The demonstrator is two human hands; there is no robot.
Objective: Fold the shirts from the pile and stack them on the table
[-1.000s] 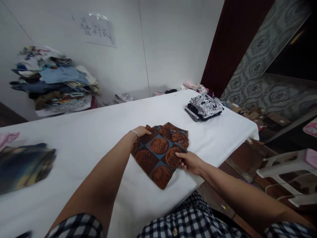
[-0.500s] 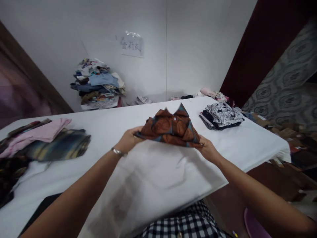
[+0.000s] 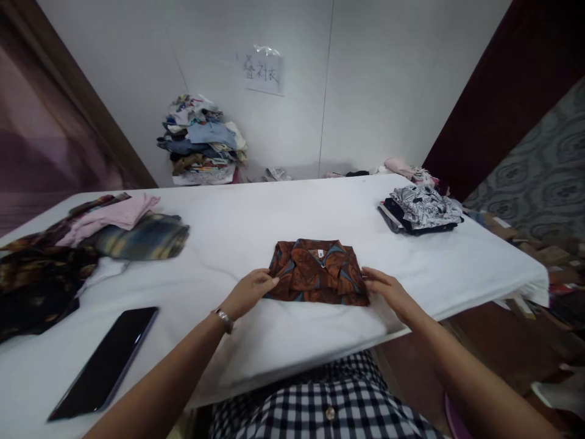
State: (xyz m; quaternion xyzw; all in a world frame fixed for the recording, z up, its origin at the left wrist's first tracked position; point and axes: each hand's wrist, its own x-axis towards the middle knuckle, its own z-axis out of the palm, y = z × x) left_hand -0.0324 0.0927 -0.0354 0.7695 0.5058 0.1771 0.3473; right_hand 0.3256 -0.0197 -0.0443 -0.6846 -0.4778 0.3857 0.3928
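— Lighting? 
— Even, soft and fairly bright; the white table (image 3: 320, 207) shows no glare, only faint shadows under the forearms.
— Picture quality? 
— Centre sharp. Wide-angle bending at the edges; left clothes pile (image 3: 68, 250) slightly blurred.

You have bare white surface (image 3: 256, 213) all around the folded brown shirt (image 3: 316, 271), with loose garments (image 3: 91, 235) and a dark phone (image 3: 105, 361) blocking the left of the frame and a folded stack (image 3: 423, 210) at the upper right edge.
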